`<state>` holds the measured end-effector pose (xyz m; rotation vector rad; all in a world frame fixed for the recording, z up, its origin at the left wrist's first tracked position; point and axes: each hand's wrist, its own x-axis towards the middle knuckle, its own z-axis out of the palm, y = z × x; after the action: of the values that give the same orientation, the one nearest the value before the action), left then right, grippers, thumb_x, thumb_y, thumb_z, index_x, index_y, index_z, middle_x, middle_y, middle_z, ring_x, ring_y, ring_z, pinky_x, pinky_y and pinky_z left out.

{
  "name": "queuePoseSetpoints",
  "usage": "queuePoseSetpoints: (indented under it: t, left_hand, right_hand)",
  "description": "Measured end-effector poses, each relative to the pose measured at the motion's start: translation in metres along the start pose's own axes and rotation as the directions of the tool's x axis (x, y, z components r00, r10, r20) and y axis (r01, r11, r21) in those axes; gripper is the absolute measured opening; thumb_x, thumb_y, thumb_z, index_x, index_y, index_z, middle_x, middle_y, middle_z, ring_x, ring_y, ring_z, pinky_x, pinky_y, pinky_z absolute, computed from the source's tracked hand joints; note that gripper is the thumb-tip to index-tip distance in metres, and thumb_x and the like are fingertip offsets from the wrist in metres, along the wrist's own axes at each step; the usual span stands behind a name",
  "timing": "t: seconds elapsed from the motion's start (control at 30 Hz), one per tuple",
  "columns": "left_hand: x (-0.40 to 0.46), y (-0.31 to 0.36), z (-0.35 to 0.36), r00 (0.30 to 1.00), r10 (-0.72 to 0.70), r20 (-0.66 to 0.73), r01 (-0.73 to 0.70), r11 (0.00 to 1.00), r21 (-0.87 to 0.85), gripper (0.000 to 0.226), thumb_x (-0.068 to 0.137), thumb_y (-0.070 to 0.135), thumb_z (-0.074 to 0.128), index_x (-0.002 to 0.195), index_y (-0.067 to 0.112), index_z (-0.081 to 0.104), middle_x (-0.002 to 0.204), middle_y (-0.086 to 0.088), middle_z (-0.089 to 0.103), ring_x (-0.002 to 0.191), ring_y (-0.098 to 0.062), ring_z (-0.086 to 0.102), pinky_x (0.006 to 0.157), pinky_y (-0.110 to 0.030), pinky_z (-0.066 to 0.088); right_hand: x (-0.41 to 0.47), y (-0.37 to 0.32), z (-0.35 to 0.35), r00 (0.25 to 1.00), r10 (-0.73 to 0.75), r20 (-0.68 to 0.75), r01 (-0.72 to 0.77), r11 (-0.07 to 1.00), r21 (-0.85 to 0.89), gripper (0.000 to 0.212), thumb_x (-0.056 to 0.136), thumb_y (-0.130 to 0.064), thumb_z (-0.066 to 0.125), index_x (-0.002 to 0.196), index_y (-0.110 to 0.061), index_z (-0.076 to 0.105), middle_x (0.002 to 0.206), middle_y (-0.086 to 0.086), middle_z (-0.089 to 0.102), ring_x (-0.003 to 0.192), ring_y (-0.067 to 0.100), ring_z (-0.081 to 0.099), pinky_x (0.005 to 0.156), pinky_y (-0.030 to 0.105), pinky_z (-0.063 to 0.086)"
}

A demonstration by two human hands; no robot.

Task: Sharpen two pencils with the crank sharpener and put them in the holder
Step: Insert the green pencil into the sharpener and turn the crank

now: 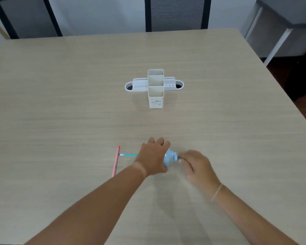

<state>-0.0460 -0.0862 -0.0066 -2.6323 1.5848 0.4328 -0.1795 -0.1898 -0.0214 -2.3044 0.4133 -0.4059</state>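
My left hand (153, 155) lies over a pale blue crank sharpener (170, 158) near the table's front middle and grips it from above. A teal pencil (128, 154) sticks out to the left from under that hand, its eraser end outward. My right hand (195, 165), blurred, is closed on the sharpener's crank at its right side. A pink pencil (115, 161) lies loose on the table to the left, touching the teal pencil's end. A white holder (155, 101) with two tall compartments stands farther back at the centre, with no pencil showing in it.
The holder has a low white tray (140, 85) with round openings at both ends. The wood-look table (60, 103) stretches wide around it. Two dark chairs (177, 13) stand behind the far edge, and a grey desk (279, 29) sits at the right.
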Motion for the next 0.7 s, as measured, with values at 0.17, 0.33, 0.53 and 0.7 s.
queuePoseSetpoints:
  t: [0.17, 0.33, 0.53, 0.7]
  left_hand:
    - [0.000, 0.001, -0.001, 1.000, 0.001, -0.002, -0.001, 1.000, 0.019, 0.054, 0.070, 0.039, 0.068, 0.112, 0.017, 0.044, 0.112, 0.000, 0.050, 0.099, -0.027, 0.046, 0.066, -0.033, 0.034]
    - [0.000, 0.001, -0.001, 1.000, -0.006, 0.010, 0.006, 1.000, -0.011, 0.055, 0.069, 0.036, 0.068, 0.115, 0.017, 0.043, 0.112, -0.001, 0.049, 0.100, -0.027, 0.045, 0.070, -0.034, 0.038]
    - [0.000, 0.000, 0.000, 1.000, 0.001, 0.006, -0.001, 1.000, -0.006, 0.055, 0.070, 0.036, 0.067, 0.116, 0.017, 0.043, 0.113, -0.001, 0.049, 0.101, -0.027, 0.046, 0.071, -0.033, 0.038]
    - [0.000, 0.001, 0.001, 1.000, -0.011, -0.004, 0.011, 1.000, -0.003, 0.056, 0.069, 0.039, 0.069, 0.115, 0.018, 0.044, 0.113, 0.000, 0.049, 0.102, -0.027, 0.046, 0.071, -0.034, 0.037]
  right_hand:
    - [0.055, 0.024, 0.013, 0.966, 0.227, 0.121, -0.213, 0.970, -0.119, 0.018, 0.087, -0.003, 0.048, 0.086, 0.001, 0.065, 0.084, 0.020, 0.065, 0.084, 0.031, 0.057, 0.077, 0.036, 0.044]
    - [-0.002, 0.031, 0.030, 0.956, 0.159, 0.247, -0.117, 0.977, -0.176, 0.025, 0.083, -0.013, 0.041, 0.069, -0.001, 0.058, 0.061, -0.002, 0.051, 0.067, 0.022, 0.048, 0.063, 0.029, 0.035]
    - [-0.011, -0.003, 0.002, 0.998, 0.003, 0.066, -0.005, 1.000, 0.028, 0.019, 0.081, -0.023, 0.042, 0.072, -0.018, 0.058, 0.060, -0.023, 0.039, 0.064, -0.001, 0.035, 0.063, 0.003, 0.031]
    - [0.029, -0.009, -0.011, 0.997, 0.077, 0.009, -0.076, 0.995, -0.061, 0.028, 0.081, -0.015, 0.040, 0.083, -0.004, 0.066, 0.070, -0.003, 0.052, 0.070, 0.014, 0.048, 0.067, 0.016, 0.031]
